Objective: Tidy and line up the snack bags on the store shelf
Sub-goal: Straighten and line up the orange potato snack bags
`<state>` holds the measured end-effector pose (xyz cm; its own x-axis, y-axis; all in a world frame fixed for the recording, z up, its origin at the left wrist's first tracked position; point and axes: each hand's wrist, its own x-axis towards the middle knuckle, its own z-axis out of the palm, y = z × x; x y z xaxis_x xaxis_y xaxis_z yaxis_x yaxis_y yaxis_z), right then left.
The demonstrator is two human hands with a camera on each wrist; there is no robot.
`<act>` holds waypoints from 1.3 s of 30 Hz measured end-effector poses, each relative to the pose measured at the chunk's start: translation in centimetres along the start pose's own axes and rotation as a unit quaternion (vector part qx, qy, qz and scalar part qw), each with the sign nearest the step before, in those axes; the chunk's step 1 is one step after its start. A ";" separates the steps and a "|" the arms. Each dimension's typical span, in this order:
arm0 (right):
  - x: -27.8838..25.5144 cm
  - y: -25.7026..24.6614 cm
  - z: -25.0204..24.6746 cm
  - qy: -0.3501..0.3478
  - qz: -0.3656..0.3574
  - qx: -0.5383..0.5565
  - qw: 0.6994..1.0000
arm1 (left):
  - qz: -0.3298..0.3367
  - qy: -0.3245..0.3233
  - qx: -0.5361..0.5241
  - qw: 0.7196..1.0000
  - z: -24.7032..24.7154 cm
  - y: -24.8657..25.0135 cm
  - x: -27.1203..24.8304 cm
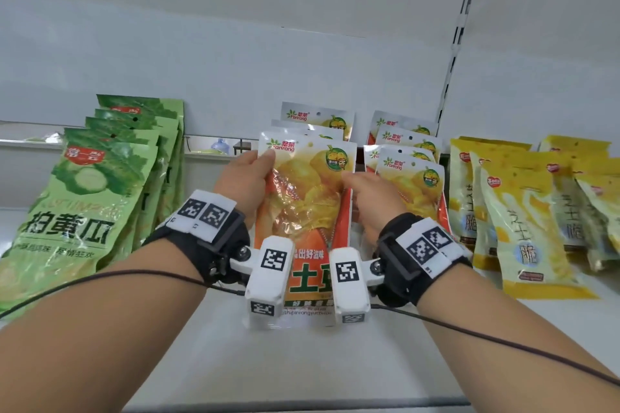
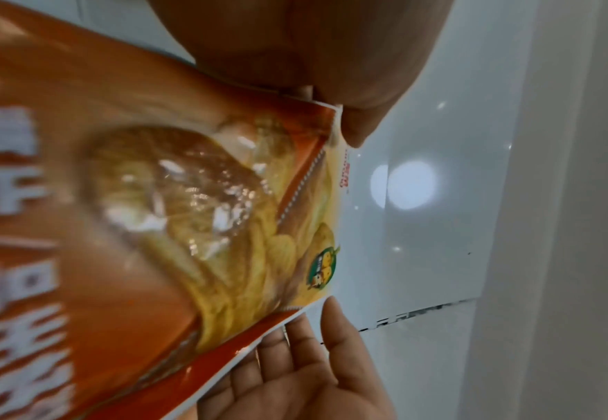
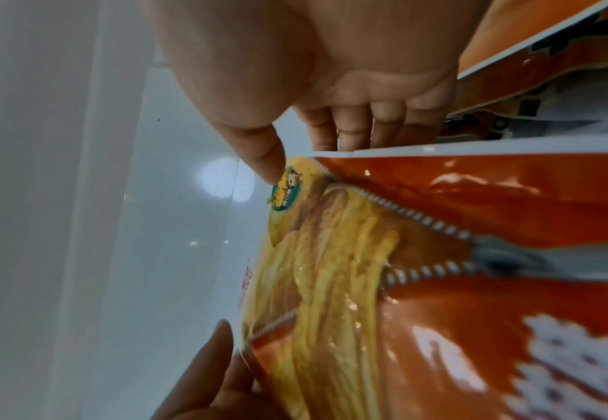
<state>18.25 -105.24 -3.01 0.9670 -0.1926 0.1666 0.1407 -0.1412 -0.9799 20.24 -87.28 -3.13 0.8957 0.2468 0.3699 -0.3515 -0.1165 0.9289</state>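
An orange snack bag (image 1: 307, 211) is held upright between both hands near the middle of the shelf (image 1: 302, 362), just in front of a short row of the same bags (image 1: 318, 117). The left hand (image 1: 241, 178) is closed on the bag's left side edge near the top, thumb on the front and fingers behind. The right hand (image 1: 372, 198) is laid against the right side edge, thumb tip on the front by the green badge and fingers reaching behind; a pinch is judged likely. From the glossy, crinkled film and the clear window showing loose contents, the bag is judged light, soft and somewhat slippery. It should bend easily if squeezed in the middle, so the flat sealed side edges are judged the best places for a hold.

The shelf is a smooth white board with a pale back panel (image 1: 235, 60). Toward its left end leans a row of green bags (image 1: 100, 184); a second row of orange bags (image 1: 409, 161) stands just right of the held one, and yellow bags (image 1: 523, 211) lie untidily toward the right end. A slotted upright (image 1: 453, 60) runs up the back at the right.
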 end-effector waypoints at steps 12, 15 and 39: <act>0.1 -1.8 0.2 0.067 -0.045 0.040 0.996 | -0.010 -0.088 -0.181 0.980 -0.8 1.2 1.2; 0.0 -1.2 0.5 0.089 -0.065 0.070 0.991 | -0.033 -0.118 -0.194 0.973 -1.4 0.2 0.8; 1.1 5.0 5.4 -0.084 0.014 0.144 0.986 | -0.188 -0.097 -0.251 0.945 -5.6 -5.9 0.1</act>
<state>21.17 -100.95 -8.26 0.9894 -0.0255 0.1430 0.1452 0.1474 -0.9784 20.90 -81.21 -8.42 0.9988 -0.0069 0.0476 -0.0401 0.4274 0.9032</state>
